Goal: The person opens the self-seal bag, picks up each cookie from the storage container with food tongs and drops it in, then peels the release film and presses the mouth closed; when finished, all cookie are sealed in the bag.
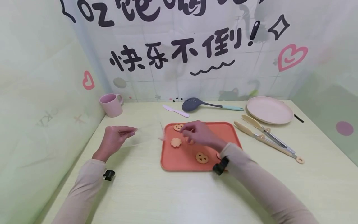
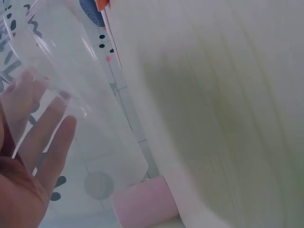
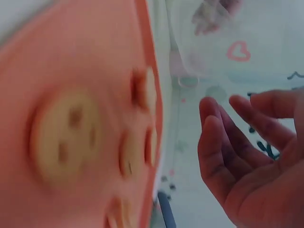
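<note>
My left hand [image 1: 118, 136] is raised over the table left of the tray and pinches a clear plastic bag [image 1: 145, 134] by its edge. In the left wrist view the bag [image 2: 95, 109] lies across the fingers [image 2: 45, 142]. My right hand [image 1: 195, 132] hovers over the orange tray [image 1: 223, 130] with relaxed fingers pointing toward the bag. It looks empty in the right wrist view [image 3: 247, 156]. Several face and flower cookies lie on the tray: one at the back left [image 1: 178, 127], a flower one [image 1: 176, 142] and a smiling one [image 1: 202, 158]. Another cookie sits partly hidden under the right hand.
A pink mug [image 1: 111, 105] stands at the back left by the wall. A white plastic knife [image 1: 176, 110] and a dark slotted spoon [image 1: 195, 104] lie behind the tray. Two pairs of tongs [image 1: 265, 137] and a beige plate [image 1: 269, 109] are to the right.
</note>
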Demonstrator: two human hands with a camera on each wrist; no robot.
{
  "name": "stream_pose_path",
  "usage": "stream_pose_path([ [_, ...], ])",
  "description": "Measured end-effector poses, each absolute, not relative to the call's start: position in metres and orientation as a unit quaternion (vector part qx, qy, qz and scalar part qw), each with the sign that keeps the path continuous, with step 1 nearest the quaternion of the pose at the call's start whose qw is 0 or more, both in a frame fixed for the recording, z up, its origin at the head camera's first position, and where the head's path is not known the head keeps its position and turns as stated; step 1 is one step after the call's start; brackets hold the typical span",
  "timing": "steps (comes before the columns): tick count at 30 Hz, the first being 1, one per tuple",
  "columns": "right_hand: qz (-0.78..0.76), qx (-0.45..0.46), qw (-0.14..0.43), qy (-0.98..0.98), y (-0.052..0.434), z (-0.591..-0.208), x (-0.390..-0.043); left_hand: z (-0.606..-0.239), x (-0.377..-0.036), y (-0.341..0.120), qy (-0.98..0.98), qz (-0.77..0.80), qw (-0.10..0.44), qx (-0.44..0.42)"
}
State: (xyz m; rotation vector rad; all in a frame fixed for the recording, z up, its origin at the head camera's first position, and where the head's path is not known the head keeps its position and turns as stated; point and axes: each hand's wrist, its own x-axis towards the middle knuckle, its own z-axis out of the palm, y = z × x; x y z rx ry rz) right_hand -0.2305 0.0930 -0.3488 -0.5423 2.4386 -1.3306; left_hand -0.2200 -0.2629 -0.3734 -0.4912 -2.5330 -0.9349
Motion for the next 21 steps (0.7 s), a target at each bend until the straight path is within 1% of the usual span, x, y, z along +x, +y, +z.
stream_pose_path([
  [4, -0.397, -0.237, 0.115, 0.879, 0.144, -0.337, -0.232, -0.374, -0.222, -0.264, -0.904, -0.36, 0.164, -0.164],
  [7, -0.342, -0.248, 0.079, 0.903, 0.184, -0.332, -0.235, -0.374, -0.223, -0.265, -0.905, -0.371, 0.138, -0.154],
  [11, -0.259, -0.225, 0.02, 0.939, 0.236, -0.332, -0.238, -0.372, -0.223, -0.265, -0.911, -0.369, 0.119, -0.14],
  [13, -0.219, -0.208, -0.01, 0.953, 0.261, -0.334, -0.239, -0.372, -0.223, -0.265, -0.912, -0.368, 0.117, -0.137],
  [15, -0.19, -0.181, -0.027, 0.965, 0.284, -0.339, -0.24, -0.372, -0.223, -0.266, -0.912, -0.369, 0.117, -0.134],
  [17, -0.163, -0.155, -0.032, 0.974, 0.304, -0.343, -0.239, -0.373, -0.224, -0.268, -0.911, -0.371, 0.119, -0.133],
  [21, -0.139, -0.115, -0.024, 0.983, 0.332, -0.355, -0.236, -0.375, -0.225, -0.271, -0.909, -0.377, 0.122, -0.13],
])
